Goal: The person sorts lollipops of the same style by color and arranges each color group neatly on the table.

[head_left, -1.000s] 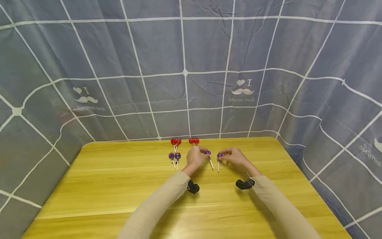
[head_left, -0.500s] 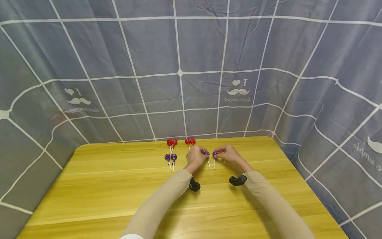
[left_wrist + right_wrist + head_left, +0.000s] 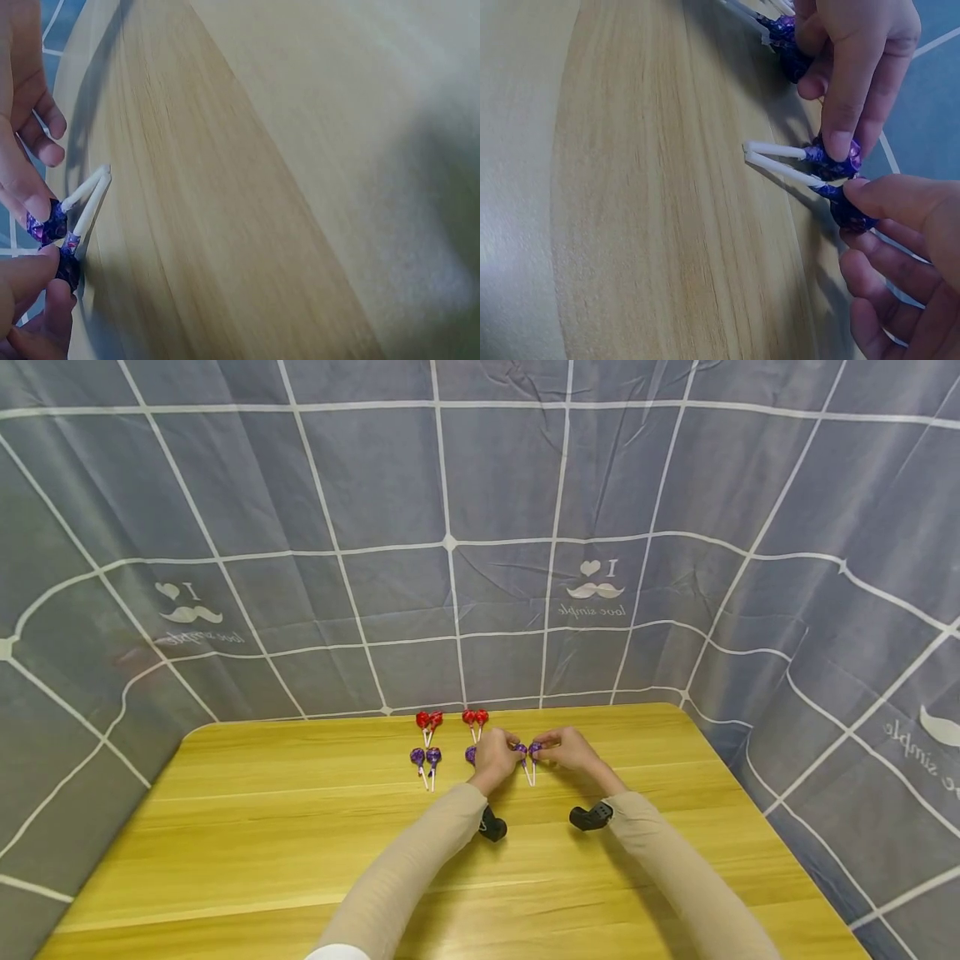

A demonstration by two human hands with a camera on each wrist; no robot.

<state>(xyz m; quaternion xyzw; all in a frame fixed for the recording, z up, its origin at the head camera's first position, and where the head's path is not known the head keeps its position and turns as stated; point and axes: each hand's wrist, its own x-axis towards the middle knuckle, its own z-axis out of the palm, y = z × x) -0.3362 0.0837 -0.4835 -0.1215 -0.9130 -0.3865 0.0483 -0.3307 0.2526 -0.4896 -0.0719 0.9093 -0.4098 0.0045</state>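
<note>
My left hand point(image 3: 495, 758) pinches a purple-wrapped lollipop point(image 3: 69, 262) by its head, with thumb and fingertips. Just to the right, my right hand point(image 3: 570, 750) grips a second purple lollipop point(image 3: 851, 214) the same way. The two heads sit side by side, and their white sticks point(image 3: 780, 166) slant toward me until the ends meet in a narrow V close over the wooden table point(image 3: 300, 843). Left of my left hand, another purple lollipop point(image 3: 470, 753) is partly hidden by that hand; in the right wrist view a pair of purple lollipops point(image 3: 786, 28) shows there.
Farther left lies a pair of purple lollipops point(image 3: 426, 758). Behind them, near the table's back edge, are two pairs of red lollipops, a left pair point(image 3: 429, 720) and a right pair point(image 3: 475, 717). A grey curtain with white lines point(image 3: 390, 593) surrounds the table's back and sides.
My right hand has brought its lollipop leftward, up to the one in my left hand. The gap between them has closed and the stick ends now meet. The head view has turned slightly right.
</note>
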